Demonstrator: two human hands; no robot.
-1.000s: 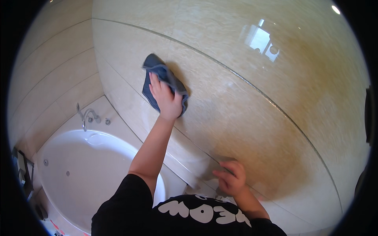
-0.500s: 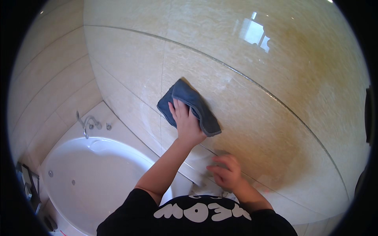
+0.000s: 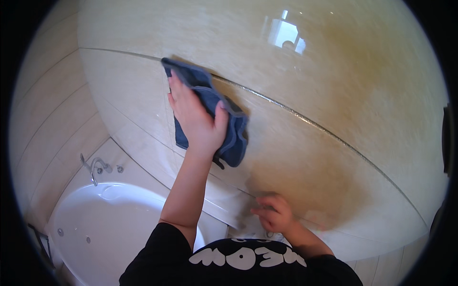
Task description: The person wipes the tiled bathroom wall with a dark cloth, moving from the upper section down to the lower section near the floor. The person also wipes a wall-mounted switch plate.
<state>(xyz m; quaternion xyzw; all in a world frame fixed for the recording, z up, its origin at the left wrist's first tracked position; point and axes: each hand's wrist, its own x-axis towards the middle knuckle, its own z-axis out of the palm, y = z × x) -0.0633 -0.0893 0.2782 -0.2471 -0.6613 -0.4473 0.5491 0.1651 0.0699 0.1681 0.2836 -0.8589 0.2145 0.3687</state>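
Note:
A dark blue-grey cloth (image 3: pixel 234 143) lies against the glossy beige wall (image 3: pixel 267 138), its upper corner reaching the thin glittery trim strip. My left hand (image 3: pixel 195 114) holds it pressed to the wall, fingers stretched along it and thumb spread toward the right. The cloth bunches in folds beside the thumb, and a small dark tab hangs from its lower edge. Lower and to the right, my right hand (image 3: pixel 274 213) hovers near the foot of the wall. Its fingers are loosely bent and apart, with nothing visible in them.
A white bathtub (image 3: pixel 119 238) fills the lower left, with a chrome faucet (image 3: pixel 95 171) on its far ledge. The glittery strip (image 3: pixel 300 117) crosses the wall. A dark rack (image 3: pixel 40 240) stands at the left rim.
My left hand has moved the cloth up and to the left along the wall, up to the trim strip. The right hand has hardly moved. The view has shifted a little.

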